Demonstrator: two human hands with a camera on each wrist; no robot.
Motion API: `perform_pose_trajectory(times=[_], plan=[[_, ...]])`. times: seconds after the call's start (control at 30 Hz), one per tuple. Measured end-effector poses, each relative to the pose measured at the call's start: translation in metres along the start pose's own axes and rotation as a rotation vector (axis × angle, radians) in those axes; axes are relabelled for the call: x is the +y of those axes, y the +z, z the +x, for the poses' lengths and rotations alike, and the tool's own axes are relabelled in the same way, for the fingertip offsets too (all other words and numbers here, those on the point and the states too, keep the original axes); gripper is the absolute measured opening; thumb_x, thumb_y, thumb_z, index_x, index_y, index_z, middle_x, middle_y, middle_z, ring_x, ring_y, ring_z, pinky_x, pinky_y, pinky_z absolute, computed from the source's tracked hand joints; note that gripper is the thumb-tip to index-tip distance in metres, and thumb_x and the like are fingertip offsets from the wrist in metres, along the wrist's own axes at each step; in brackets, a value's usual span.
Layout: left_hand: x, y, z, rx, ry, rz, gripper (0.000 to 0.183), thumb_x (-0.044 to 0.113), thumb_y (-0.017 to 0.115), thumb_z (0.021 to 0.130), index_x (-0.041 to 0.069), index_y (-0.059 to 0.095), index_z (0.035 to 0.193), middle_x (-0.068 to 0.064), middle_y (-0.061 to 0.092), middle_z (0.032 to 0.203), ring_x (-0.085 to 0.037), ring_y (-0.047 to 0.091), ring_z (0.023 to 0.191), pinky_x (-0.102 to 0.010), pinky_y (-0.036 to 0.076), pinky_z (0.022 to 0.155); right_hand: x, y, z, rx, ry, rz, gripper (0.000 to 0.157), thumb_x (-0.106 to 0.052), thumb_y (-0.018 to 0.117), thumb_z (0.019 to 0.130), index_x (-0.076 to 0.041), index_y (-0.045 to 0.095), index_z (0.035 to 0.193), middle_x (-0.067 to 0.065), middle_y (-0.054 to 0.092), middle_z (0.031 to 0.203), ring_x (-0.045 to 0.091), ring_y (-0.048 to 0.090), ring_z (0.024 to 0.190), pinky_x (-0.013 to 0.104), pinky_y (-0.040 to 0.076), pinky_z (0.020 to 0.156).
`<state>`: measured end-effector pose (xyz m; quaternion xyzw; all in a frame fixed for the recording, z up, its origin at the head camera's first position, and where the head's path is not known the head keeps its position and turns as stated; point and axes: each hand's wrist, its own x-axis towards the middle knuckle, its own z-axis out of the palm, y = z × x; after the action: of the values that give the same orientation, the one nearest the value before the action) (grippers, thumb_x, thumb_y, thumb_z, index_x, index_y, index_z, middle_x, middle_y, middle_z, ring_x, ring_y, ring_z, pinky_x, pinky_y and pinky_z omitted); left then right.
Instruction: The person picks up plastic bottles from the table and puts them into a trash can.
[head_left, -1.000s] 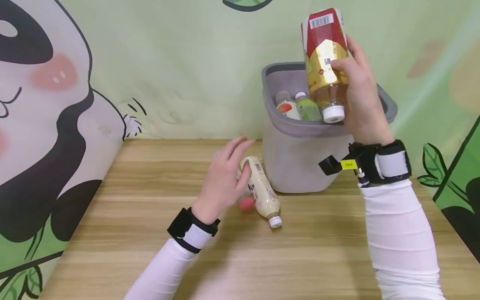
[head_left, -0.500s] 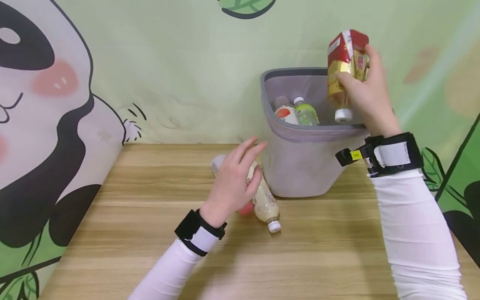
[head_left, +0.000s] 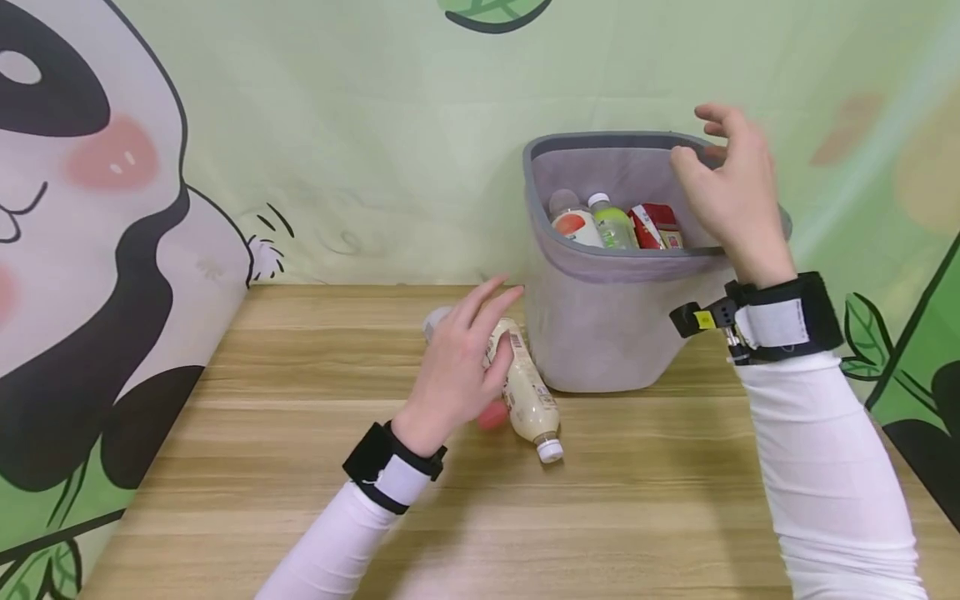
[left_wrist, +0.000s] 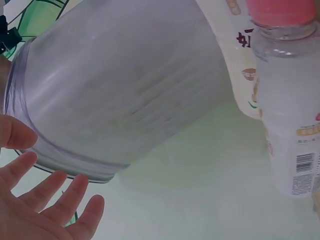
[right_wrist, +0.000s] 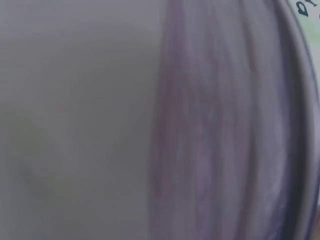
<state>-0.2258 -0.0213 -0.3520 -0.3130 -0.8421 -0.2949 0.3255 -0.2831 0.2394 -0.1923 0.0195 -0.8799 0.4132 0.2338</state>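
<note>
Over the right part of the grey bin's rim, my right hand holds nothing, its fingers parted from the thumb. Inside the bin lie a bottle with a peach-coloured label patch, a green-labelled bottle and the red drink bottle. My left hand hovers over two bottles on the table, fingers spread and holding nothing. One is a cream-coloured bottle with a white cap; the other, a clear bottle with a pink cap, is mostly hidden by the hand in the head view.
The wooden table meets a printed green backdrop at its back edge. The bin stands there, right of the loose bottles. Its wall and folded liner fill the right wrist view.
The red and gold bottle, gripped by my right hand a second ago, moved right, and now lies in the bin; the right hand has let it go. The left hand stays nearly in place.
</note>
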Motion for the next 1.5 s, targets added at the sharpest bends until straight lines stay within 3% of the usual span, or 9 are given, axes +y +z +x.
perform_pose_trajectory(times=[0.13,0.27,0.43,0.6,0.73,0.97,1.2,1.33,1.5], plan=[[-0.004,-0.001,-0.003,0.007,-0.019,0.006,0.05,0.01,0.054,0.086,0.01,0.048,0.135,-0.016,0.046,0.139,-0.028,0.047,0.124,-0.048,0.043,0.097,-0.005,0.003,-0.011,0.023,-0.055,0.047,0.044,-0.018,0.046,0.09,-0.014,0.051,0.134,0.009,0.05,0.133,0.026,0.055,0.113,0.035,0.044,0.098],[-0.008,-0.005,-0.006,0.031,-0.048,0.014,0.05,0.01,0.053,0.085,0.01,0.049,0.135,-0.014,0.047,0.139,-0.029,0.048,0.123,-0.049,0.043,0.096,-0.01,0.009,-0.027,0.092,-0.158,0.121,0.034,-0.012,0.047,0.09,-0.008,0.061,0.121,0.006,0.061,0.114,0.017,0.058,0.092,0.024,0.048,0.081],[-0.013,-0.009,-0.012,0.075,-0.127,0.031,0.051,0.008,0.053,0.084,0.011,0.049,0.135,-0.013,0.047,0.139,-0.031,0.048,0.122,-0.049,0.044,0.096,-0.022,0.023,-0.057,0.177,-0.287,0.26,0.023,-0.003,0.049,0.089,0.003,0.066,0.103,0.002,0.063,0.089,0.015,0.055,0.072,0.021,0.039,0.056],[-0.02,-0.012,-0.021,0.102,-0.199,0.06,0.05,0.008,0.053,0.085,0.01,0.049,0.135,-0.014,0.047,0.139,-0.033,0.05,0.12,-0.051,0.044,0.095,-0.025,0.046,-0.09,0.205,-0.38,0.43,0.017,0.005,0.051,0.086,0.01,0.065,0.095,0.01,0.063,0.083,0.016,0.054,0.07,0.018,0.041,0.056],[-0.027,-0.014,-0.028,0.102,-0.262,0.067,0.051,0.008,0.054,0.085,0.011,0.048,0.136,-0.015,0.046,0.139,-0.035,0.049,0.119,-0.052,0.041,0.097,-0.015,0.073,-0.112,0.189,-0.439,0.495,0.015,0.007,0.051,0.086,0.007,0.064,0.094,0.012,0.064,0.082,0.015,0.055,0.071,0.019,0.044,0.057],[-0.037,-0.013,-0.04,0.087,-0.351,0.085,0.051,0.008,0.056,0.085,0.01,0.048,0.136,-0.017,0.045,0.14,-0.036,0.046,0.122,-0.055,0.038,0.099,0.007,0.117,-0.138,0.118,-0.351,0.537,0.017,0.009,0.051,0.085,0.004,0.064,0.096,0.012,0.064,0.085,0.02,0.057,0.076,0.021,0.046,0.059],[-0.048,-0.012,-0.049,0.058,-0.385,0.1,0.05,0.009,0.056,0.085,0.006,0.048,0.135,-0.02,0.046,0.138,-0.038,0.046,0.121,-0.056,0.04,0.098,0.024,0.144,-0.153,0.035,-0.212,0.511,0.02,0.011,0.052,0.084,0.007,0.061,0.1,0.02,0.063,0.092,0.025,0.059,0.083,0.024,0.049,0.065],[-0.053,-0.014,-0.05,0.038,-0.415,0.11,0.05,0.011,0.057,0.086,0.006,0.048,0.135,-0.02,0.045,0.138,-0.039,0.046,0.121,-0.057,0.04,0.097,0.028,0.158,-0.157,-0.021,-0.194,0.462,0.026,0.008,0.054,0.082,0.002,0.061,0.107,0.014,0.063,0.1,0.027,0.059,0.089,0.033,0.053,0.071],[-0.058,-0.015,-0.052,0.009,-0.439,0.116,0.05,0.012,0.057,0.086,0.006,0.048,0.135,-0.021,0.044,0.139,-0.041,0.046,0.12,-0.059,0.04,0.096,0.031,0.174,-0.161,-0.131,-0.211,0.35,0.038,0.0,0.058,0.08,-0.004,0.058,0.118,0.009,0.059,0.11,0.024,0.058,0.097,0.035,0.053,0.08]])
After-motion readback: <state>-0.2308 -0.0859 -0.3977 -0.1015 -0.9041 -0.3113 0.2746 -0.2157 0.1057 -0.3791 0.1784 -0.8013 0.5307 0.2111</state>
